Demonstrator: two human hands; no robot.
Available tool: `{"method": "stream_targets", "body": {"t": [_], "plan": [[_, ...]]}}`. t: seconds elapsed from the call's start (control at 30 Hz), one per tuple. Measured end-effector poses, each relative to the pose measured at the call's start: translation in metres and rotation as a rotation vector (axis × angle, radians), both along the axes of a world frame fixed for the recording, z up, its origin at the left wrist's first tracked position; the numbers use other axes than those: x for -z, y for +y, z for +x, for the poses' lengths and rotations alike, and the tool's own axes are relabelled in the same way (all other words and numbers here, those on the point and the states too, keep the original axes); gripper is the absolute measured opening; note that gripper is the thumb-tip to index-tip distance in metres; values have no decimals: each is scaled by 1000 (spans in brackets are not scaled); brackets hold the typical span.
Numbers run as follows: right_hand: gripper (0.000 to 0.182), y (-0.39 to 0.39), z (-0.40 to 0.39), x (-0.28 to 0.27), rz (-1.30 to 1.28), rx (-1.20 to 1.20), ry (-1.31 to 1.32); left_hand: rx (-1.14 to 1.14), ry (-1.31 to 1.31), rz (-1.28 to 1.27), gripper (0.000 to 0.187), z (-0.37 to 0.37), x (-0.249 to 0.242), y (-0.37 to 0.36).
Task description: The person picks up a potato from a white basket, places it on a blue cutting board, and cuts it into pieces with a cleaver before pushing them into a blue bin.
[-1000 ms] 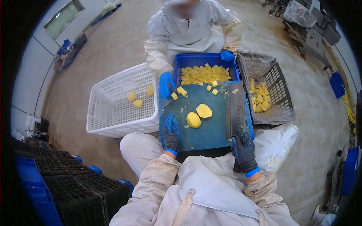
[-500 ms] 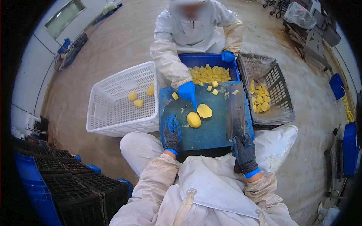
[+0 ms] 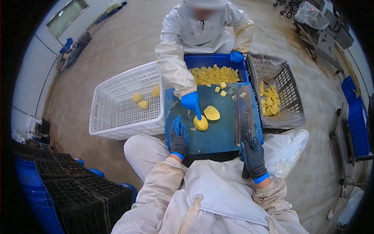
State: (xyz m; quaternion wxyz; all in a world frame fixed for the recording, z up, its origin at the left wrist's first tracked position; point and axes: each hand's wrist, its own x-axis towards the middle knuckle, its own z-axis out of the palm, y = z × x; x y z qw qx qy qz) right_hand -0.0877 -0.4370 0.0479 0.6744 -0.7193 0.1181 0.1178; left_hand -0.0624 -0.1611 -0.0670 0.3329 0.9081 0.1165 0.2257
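My left hand [image 3: 179,136], in a grey and blue glove, rests at the left edge of the blue-green cutting board [image 3: 218,142], fingers apart and holding nothing. My right hand [image 3: 253,156] grips the handle of a large knife [image 3: 244,117], whose wide blade lies along the board's right side. Two pieces of potato sit mid-board: a rounded one [image 3: 200,123] and one with its flat cut face up [image 3: 212,113]. A co-worker's blue-gloved hand [image 3: 190,101] touches the rounded piece with a finger. Small yellow cubes [image 3: 223,93] lie near the board's far edge.
Beyond the board is a blue bin [image 3: 243,72] of yellow cubes. A white basket [image 3: 126,134] with several peeled potatoes stands left, a black lined crate [image 3: 290,84] with yellow pieces right. The co-worker [image 3: 202,35] faces me. Black crates [image 3: 83,202] stand lower left.
The co-worker's pointing hand has shifted slightly left and nearer to me, its finger now on the rounded piece. A cube beside that hand is no longer visible. My hands have barely moved.
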Motion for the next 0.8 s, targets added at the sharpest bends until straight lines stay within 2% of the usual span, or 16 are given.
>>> {"method": "stream_targets", "body": {"t": [0.43,0.8], "plan": [[10,-1,0,6,-51,-10,-7,5,13,7,32,0,-4,-2],[12,-2,-1,2,22,32,13,4,-1,-24,32,2,3,-4]]}}
